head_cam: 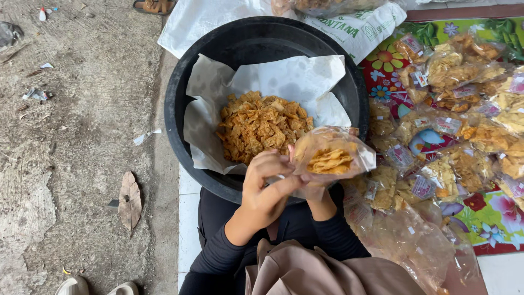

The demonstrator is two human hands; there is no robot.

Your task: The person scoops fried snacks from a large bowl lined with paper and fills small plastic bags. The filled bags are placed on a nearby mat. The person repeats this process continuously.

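Both my hands grip the clear plastic bag of orange chips (pixel 331 155): left hand (pixel 267 186) fingers clenched at its mouth, right hand (pixel 315 192) beneath, largely hidden.

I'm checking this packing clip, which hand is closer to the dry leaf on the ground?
Left. The left hand is nearer the dry leaf; the right hand sits farther away, under the clear bag.

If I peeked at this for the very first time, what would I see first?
First you'd see the big black tub in the middle, lined with white paper and heaped with orange-brown chips. Just below it, the left hand and the right hand hold a small clear bag of chips over the tub's near edge. On the right, many filled bags lie piled on a bright flowered mat.
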